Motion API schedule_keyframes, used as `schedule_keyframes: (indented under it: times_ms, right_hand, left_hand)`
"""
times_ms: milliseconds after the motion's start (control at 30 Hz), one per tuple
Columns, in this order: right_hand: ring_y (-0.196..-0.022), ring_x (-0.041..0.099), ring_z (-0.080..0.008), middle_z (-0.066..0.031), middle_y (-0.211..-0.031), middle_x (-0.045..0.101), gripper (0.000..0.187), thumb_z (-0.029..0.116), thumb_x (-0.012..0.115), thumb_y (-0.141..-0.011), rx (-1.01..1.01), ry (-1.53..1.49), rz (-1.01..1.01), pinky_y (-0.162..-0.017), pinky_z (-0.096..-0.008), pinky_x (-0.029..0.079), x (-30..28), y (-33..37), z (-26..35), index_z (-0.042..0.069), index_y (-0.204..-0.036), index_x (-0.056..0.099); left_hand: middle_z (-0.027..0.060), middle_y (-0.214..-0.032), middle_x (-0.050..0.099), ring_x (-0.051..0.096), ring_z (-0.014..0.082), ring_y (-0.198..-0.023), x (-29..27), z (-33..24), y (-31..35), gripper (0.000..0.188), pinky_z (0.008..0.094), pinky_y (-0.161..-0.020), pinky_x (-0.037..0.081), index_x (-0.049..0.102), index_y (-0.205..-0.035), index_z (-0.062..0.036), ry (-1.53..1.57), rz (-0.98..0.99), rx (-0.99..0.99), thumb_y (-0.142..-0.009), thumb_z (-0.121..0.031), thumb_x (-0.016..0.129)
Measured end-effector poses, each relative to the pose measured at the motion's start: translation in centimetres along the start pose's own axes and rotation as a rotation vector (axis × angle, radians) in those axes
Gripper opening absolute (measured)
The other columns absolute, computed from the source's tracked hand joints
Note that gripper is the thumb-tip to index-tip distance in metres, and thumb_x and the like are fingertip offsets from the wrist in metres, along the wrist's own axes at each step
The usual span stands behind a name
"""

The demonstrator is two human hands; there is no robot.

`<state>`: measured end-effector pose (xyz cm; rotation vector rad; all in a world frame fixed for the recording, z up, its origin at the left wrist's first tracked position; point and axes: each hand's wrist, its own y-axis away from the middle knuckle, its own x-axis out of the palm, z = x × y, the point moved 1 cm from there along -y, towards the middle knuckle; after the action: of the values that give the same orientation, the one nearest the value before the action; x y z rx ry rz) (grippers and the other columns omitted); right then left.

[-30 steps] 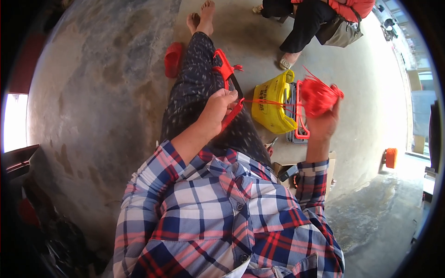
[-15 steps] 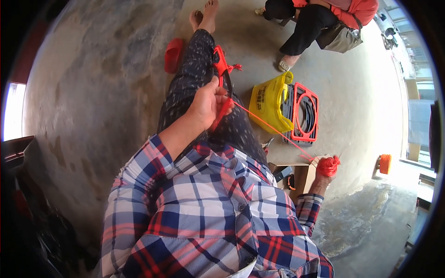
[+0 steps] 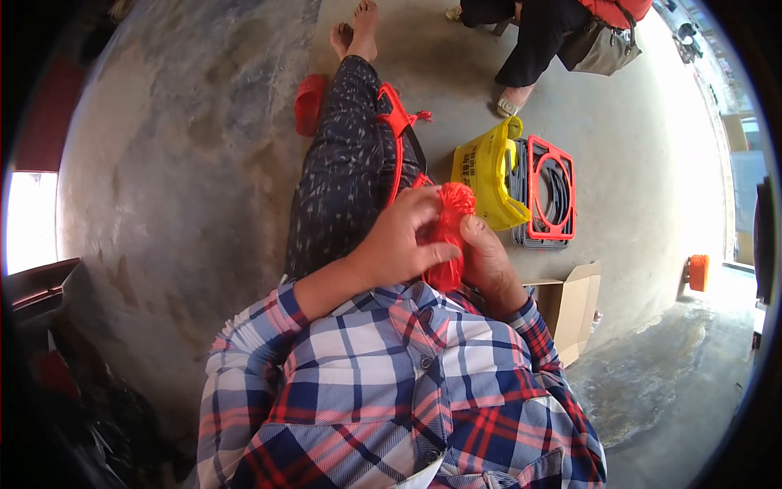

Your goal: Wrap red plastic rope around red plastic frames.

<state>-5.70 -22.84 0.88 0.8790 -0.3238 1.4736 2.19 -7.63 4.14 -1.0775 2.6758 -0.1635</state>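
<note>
A thick hank of red cord (image 3: 453,232) is in front of my belly, above my lap. My right hand (image 3: 489,257) grips it from the right, thumb along its side. From the left, my left hand (image 3: 405,240) curls its fingers and thumb against the same hank; some fingertips are hidden behind it. Beyond the hands, a red plastic frame (image 3: 397,118) with a dark strip lies along my patterned trouser leg. A short tuft of red cord (image 3: 423,116) sticks out from its far end.
On the floor to the right stand a yellow bag (image 3: 489,175) and a stack of red and dark square frames (image 3: 554,191). An open cardboard box (image 3: 574,314) is by my right elbow. A red slipper (image 3: 309,104) lies left of my leg. Another person (image 3: 538,49) sits at the far right.
My right hand has brought the red cord bundle from the far right to my middle. My left hand has come back from the red frame to meet it. The stretched cord no longer shows.
</note>
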Motion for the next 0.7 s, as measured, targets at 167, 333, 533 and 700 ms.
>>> schedule_keyframes:
  times_ms: [167,333,533,700]
  right_hand:
    - [-0.079,0.060,-0.0105,-0.0022,-0.098,0.062,0.051,0.043,0.058,-0.093,0.200,0.526,0.076,-0.065,-0.0216,0.046,-0.1,-1.8,3.9,0.002,-0.124,0.054]
    - [-0.071,0.053,-0.0095,-0.0004,-0.090,0.059,0.038,0.026,0.065,-0.089,-0.122,0.255,0.023,-0.062,-0.0223,0.042,-5.4,-5.4,6.3,0.001,-0.117,0.060]
    - [-0.103,0.056,-0.0318,-0.0147,-0.114,0.059,0.045,0.010,0.071,-0.071,-0.502,1.570,-0.075,-0.091,-0.0360,0.045,-3.7,-9.4,3.3,-0.002,-0.114,0.062]
    - [-0.114,0.054,-0.0316,-0.0148,-0.122,0.056,0.052,0.012,0.068,-0.069,-0.614,1.469,-0.127,-0.099,-0.0347,0.042,-4.9,-7.8,3.6,-0.004,-0.118,0.059]
  left_hand:
    - [0.0047,-0.113,0.061,0.055,0.0153,-0.108,-2.6,0.3,-1.7,0.035,0.0307,-0.097,0.043,0.056,-0.120,-0.0074,0.622,-0.092,-0.144,-0.086,0.001,0.064]
    - [0.0067,-0.105,0.061,0.058,0.0213,-0.099,-7.7,2.3,-5.1,0.033,0.0318,-0.091,0.045,0.062,-0.109,-0.0069,-0.085,-0.220,0.201,-0.079,0.006,0.061]
    - [0.0093,-0.103,0.061,0.057,0.0311,-0.098,-5.4,6.5,-5.8,0.035,0.0399,-0.088,0.046,0.064,-0.101,-0.0051,-1.026,0.064,0.084,-0.067,0.001,0.067]
    - [0.0125,-0.114,0.059,0.053,0.0321,-0.111,-3.9,6.7,-5.3,0.046,0.0397,-0.096,0.043,0.056,-0.114,-0.0040,-0.544,-0.038,-0.182,-0.072,-0.008,0.073]
